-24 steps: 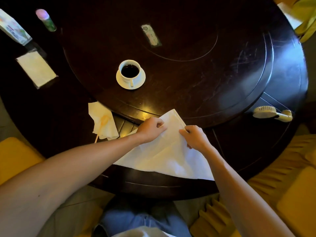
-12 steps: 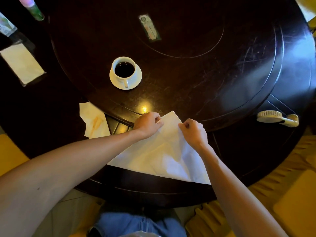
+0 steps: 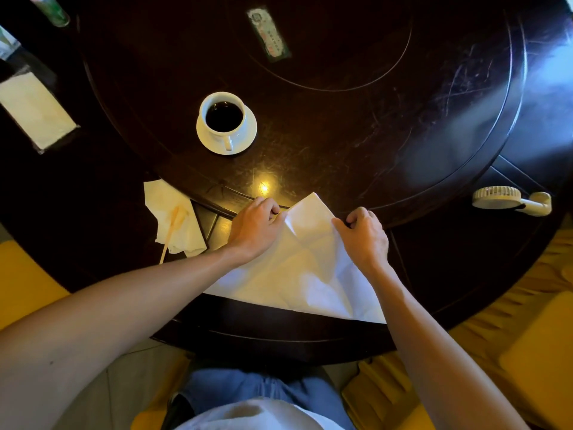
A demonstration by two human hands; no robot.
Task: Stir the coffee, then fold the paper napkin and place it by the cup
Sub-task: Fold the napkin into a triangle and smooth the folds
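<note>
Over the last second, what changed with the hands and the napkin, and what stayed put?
Little changed. Both hands, left hand and right hand, keep pinching the white napkin at its far edges, and the far corner now looks flatter. The coffee cup, the stained napkin with the stir stick, and the handheld fan stayed put.

One cup (image 3: 224, 116) of coffee on one saucer (image 3: 245, 141), two napkins, the large white napkin (image 3: 305, 268) and a stained napkin (image 3: 173, 215), one wooden stirrer (image 3: 169, 237), one handheld fan (image 3: 511, 200), two hands
</note>
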